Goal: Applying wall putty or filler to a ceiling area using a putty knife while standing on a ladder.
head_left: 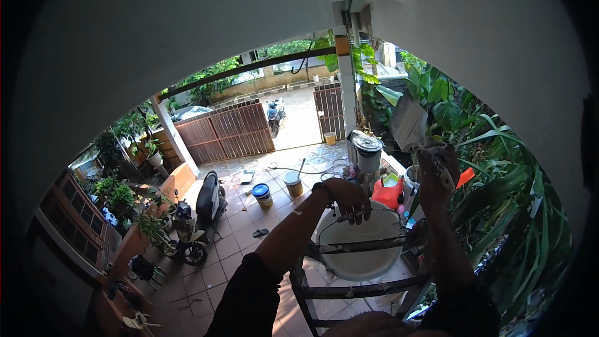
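Note:
My left hand (350, 200) reaches over a large pale bucket (359, 251), its fingers curled around what looks like the bucket's handle. The bucket has whitish insides and sits at the top of a paint-spattered ladder (368, 290), behind its upper rung. Raised at the right, my right hand (438, 171) is closed on the handle of a wide scraper. The scraper's broad grey blade (409, 126) points up and away from me, apart from the wall. Part of its handle is hidden by my fingers.
A white wall and ceiling (206, 31) curve overhead. Below on the tiles stand a blue-lidded bucket (262, 195), another bucket (292, 183) with a stick in it, and a parked scooter (196, 218). Leafy plants (499, 181) crowd the right side. A red bag (388, 193) lies beyond the ladder.

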`<state>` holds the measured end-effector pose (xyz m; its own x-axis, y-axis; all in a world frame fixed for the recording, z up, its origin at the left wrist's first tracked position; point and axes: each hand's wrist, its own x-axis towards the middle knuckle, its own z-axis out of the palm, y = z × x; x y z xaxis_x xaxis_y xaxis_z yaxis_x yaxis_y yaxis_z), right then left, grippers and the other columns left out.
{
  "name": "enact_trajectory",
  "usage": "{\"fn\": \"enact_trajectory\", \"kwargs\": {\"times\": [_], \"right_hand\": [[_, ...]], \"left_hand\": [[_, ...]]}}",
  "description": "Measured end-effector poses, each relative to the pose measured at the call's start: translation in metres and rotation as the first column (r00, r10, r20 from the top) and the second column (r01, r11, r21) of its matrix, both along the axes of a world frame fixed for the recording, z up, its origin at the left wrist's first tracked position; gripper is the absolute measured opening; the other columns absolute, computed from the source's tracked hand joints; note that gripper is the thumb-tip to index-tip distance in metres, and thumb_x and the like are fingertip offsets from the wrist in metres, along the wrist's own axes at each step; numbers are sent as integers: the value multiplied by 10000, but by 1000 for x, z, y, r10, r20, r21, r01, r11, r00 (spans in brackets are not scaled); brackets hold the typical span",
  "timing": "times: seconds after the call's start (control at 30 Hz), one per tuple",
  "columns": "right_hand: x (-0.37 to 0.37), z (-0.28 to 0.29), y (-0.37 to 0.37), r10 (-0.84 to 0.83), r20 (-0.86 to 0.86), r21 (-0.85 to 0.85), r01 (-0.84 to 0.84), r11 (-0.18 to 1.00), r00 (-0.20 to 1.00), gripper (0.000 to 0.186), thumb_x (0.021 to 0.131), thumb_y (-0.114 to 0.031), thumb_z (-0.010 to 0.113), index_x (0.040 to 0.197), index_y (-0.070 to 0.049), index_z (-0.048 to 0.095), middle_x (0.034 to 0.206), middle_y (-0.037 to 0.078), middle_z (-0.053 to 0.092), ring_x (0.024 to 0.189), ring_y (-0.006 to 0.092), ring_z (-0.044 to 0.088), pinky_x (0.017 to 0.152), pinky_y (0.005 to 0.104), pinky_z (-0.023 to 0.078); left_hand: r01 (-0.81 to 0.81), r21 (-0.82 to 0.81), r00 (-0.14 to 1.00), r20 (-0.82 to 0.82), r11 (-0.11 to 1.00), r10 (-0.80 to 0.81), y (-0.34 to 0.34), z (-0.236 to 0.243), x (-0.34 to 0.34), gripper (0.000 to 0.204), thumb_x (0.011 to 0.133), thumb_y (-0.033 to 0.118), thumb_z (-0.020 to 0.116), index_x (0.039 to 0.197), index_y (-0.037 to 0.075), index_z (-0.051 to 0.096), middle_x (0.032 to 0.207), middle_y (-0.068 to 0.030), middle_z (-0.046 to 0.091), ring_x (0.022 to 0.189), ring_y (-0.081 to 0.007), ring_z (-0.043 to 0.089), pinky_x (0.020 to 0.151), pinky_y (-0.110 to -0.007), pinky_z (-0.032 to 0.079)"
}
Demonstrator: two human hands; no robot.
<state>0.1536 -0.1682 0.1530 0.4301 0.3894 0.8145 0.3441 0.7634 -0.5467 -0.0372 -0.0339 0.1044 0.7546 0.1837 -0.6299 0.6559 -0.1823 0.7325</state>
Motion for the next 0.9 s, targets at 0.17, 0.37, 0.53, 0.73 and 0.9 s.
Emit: {"fn": "enact_trajectory", "kwargs": {"times": [0.17, 0.37, 0.53, 0.73, 0.9], "right_hand": [[-5, -4, 4, 103, 20, -57, -102, 993, 995, 154, 823, -15, 625, 944, -8, 531, 822, 43, 583, 724, 105, 534, 665, 259, 440], [3, -20, 21, 58, 146, -29, -55, 998, 988, 195, 799, -46, 649, 950, -14, 530, 826, 48, 574, 723, 154, 531, 680, 306, 438], [-1, -20, 18, 184, -35, -164, -187, 969, 982, 171, 805, -69, 658, 910, -28, 529, 795, 48, 551, 698, 132, 523, 634, 277, 427], [-7, -25, 14, 286, -67, -45, -289, 956, 956, 106, 824, -20, 629, 887, -41, 545, 837, 19, 571, 769, 94, 521, 707, 248, 423], [6, -31, 23, 226, -39, -132, -230, 964, 973, 140, 811, -54, 654, 904, -26, 554, 796, 35, 573, 738, 103, 538, 671, 251, 444]], "left_hand": [[26, -21, 1000, 10, 999, -26, 1, -8, 3, 264, 899, 143, 427, 1063, 8, 584, 952, -151, 662, 797, -213, 670, 602, -311, 548], [23, -86, 996, 91, 996, -15, -1, -20, 6, 272, 884, 141, 450, 1071, -17, 569, 939, -145, 661, 776, -215, 671, 581, -297, 547], [-37, -13, 993, 109, 999, 38, -23, -7, 4, 257, 881, 136, 429, 1024, 16, 606, 893, -106, 656, 765, -198, 664, 567, -272, 531], [-172, 381, 983, 119, 909, 137, -68, -54, 5, 210, 860, 205, 490, 922, 38, 602, 892, -102, 646, 707, -205, 640, 604, -330, 498], [-424, 793, 904, 399, 438, 152, -139, -65, 20, 288, 904, 278, 435, 885, 38, 593, 791, -201, 607, 804, -381, 592, 775, -487, 433]]}}
